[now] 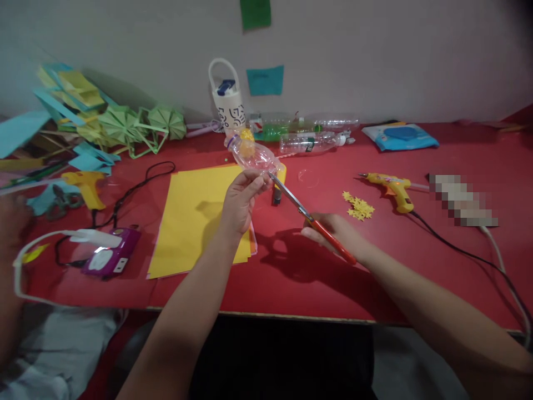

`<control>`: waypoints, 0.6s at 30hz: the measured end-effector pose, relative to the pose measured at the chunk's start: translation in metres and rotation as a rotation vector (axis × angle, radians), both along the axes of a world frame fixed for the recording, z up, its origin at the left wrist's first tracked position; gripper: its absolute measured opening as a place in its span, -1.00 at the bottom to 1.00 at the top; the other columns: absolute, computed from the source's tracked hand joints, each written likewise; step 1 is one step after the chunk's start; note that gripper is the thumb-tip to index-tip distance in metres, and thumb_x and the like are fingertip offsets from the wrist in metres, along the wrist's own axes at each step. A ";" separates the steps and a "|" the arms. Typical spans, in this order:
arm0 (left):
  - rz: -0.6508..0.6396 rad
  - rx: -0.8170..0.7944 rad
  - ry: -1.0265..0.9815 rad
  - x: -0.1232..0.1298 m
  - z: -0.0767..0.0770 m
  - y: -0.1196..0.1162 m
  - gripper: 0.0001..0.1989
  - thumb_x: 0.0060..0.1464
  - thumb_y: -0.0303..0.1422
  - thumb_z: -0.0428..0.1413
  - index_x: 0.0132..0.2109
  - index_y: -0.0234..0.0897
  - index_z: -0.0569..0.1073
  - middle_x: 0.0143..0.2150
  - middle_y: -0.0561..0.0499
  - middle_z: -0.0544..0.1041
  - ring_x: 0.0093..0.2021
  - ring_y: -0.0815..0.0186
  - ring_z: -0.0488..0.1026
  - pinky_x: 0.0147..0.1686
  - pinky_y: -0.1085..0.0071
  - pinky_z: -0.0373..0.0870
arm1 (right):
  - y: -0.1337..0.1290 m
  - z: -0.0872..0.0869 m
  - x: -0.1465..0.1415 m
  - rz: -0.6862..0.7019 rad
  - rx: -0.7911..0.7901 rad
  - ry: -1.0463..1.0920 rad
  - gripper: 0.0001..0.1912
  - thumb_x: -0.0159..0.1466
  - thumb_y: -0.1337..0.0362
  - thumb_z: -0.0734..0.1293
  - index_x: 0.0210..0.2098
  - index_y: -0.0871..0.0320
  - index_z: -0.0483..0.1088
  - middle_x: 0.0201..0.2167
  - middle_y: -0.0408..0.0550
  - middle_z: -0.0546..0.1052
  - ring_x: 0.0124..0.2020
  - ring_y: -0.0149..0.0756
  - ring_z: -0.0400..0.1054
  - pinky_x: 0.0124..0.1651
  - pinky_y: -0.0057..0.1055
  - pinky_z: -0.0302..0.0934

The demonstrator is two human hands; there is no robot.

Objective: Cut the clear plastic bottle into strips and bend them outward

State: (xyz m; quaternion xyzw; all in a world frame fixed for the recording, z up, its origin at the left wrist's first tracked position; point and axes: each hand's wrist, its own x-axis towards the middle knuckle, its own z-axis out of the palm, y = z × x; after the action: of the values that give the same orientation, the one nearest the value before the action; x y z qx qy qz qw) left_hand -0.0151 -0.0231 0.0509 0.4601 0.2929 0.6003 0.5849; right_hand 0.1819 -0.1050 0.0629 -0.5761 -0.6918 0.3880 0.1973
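Observation:
My left hand point(244, 203) pinches the cut edge of a clear plastic bottle piece point(258, 155), which is held tilted with its neck pointing away to the left. My right hand point(333, 233) grips a pair of red-handled scissors point(308, 215). Their blades reach the bottle's edge, right beside my left fingertips; whether they are touching the plastic I cannot tell. Below and to the left of the bottle lies a stack of yellow paper sheets point(191, 216). A small black-ended object point(277, 196) rests just behind the scissor blades.
Plastic bottles point(310, 143) lie along the wall near a white cup holder point(228, 108). To the right are yellow stars point(360, 208), a glue gun point(391, 186) and a wipes pack point(400, 136). Leftward sit another glue gun point(88, 186), a purple power strip point(111, 253), folded paper point(120, 125) and another person's arm point(12, 233).

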 end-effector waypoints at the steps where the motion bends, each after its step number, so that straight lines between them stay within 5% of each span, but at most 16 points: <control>1: 0.002 -0.003 -0.004 0.000 0.000 0.000 -0.84 -0.11 -0.33 0.29 -0.38 -0.18 0.45 -0.37 0.12 0.53 -0.31 0.41 0.47 -0.13 0.36 0.41 | 0.000 0.001 0.000 0.001 -0.009 0.015 -0.34 0.04 -0.44 0.17 -0.56 0.08 0.14 -0.62 -0.21 0.19 -0.57 -0.40 0.05 -0.48 -0.40 -0.02; 18: 0.031 0.051 0.026 -0.002 0.000 0.001 -0.95 -0.02 -0.41 0.25 -0.39 -0.18 0.52 -0.41 0.12 0.53 -0.33 0.44 0.48 -0.15 0.40 0.44 | 0.000 0.001 -0.001 -0.047 -0.052 0.017 -0.34 0.04 -0.42 0.17 -0.60 0.07 0.09 -0.66 -0.24 0.13 -0.61 -0.44 0.04 -0.52 -0.40 -0.07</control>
State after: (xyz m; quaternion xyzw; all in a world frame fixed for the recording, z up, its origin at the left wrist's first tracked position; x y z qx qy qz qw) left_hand -0.0172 -0.0219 0.0510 0.4780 0.2921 0.6106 0.5598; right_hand 0.1812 -0.1050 0.0640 -0.5939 -0.6662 0.4058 0.1971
